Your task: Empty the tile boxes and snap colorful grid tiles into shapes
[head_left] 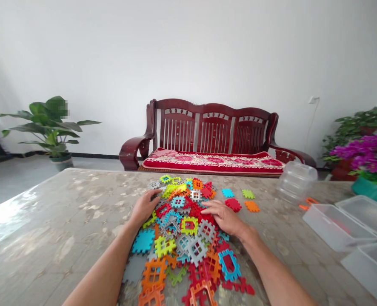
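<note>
A heap of interlocking plastic waffle-block tiles (185, 229) in red, orange, grey, blue and lime covers the middle of the marbled table (64, 208). My left hand (144, 207) rests on the heap's left side, its fingers over grey and lime tiles, with no tile visibly lifted. My right hand (223, 217) lies flat on red tiles at the heap's right side. Just beyond its fingertips, four loose tiles lie apart: a blue tile (227, 193), a lime tile (248, 194), a red tile (232, 205) and an orange tile (251, 206).
Clear plastic boxes stand at the table's right: an upright one (295, 182), and open ones (337, 227) (372, 267). Small orange pieces (308, 203) lie beside them. Beyond the table's far edge stand a wooden settee (214, 131) and potted plants (49, 127).
</note>
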A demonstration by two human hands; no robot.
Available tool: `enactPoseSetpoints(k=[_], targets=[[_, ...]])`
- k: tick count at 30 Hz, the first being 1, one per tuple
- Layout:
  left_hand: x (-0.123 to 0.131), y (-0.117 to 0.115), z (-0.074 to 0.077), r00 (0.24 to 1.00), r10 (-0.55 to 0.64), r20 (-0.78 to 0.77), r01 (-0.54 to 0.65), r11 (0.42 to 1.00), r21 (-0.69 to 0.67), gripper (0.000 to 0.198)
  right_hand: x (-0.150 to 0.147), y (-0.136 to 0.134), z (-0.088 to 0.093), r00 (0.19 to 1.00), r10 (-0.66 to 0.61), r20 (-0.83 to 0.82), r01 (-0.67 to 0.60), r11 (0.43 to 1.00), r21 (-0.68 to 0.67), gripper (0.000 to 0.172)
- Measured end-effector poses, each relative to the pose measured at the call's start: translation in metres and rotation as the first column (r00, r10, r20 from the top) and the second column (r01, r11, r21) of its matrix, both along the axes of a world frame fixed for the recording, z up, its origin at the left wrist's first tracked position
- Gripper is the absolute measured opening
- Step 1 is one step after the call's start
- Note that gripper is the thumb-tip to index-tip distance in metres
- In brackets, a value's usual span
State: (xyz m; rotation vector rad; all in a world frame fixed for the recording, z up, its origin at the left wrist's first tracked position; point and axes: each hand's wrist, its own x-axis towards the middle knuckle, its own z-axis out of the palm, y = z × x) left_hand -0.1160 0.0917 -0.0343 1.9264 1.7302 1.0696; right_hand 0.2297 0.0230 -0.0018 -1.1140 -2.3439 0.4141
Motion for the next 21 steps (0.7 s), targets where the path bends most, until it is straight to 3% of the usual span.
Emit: enactPoseSetpoints(k=[9, 12, 17, 21], targets=[[-0.0001, -0.0005, 0.0007, 1.000, -0.008, 0.005, 0.008, 1.000, -0.003, 0.042, -0.0009, -0.0042, 0.0031, 0.997, -0.067, -0.045, 0.063, 0.995, -0.083, 0.025], [-0.0002, -0.0005, 0.0001, 1.000, -0.010, 0.007, 0.010, 1.000, -0.007, 0.042, -0.0025, -0.0043, 0.0005, 0.991, -0.086, -0.107, 0.073, 0.990, -0.125, 0.029], [-0.0006, 0.0001, -0.0003, 1.000, -0.016, 0.005, 0.016, 1.000, -0.004, 0.043, -0.0035, -0.0038, -0.0012, 0.991, -0.076, -0.106, 0.057, 0.983, -0.172, 0.052], [-0.0007, 0.0004, -0.0001, 1.000, -0.010, 0.003, 0.010, 1.000, -0.001, 0.043, -0.0050, -0.0032, -0.0009, 0.998, -0.047, -0.050, 0.040, 0.990, -0.133, 0.044]])
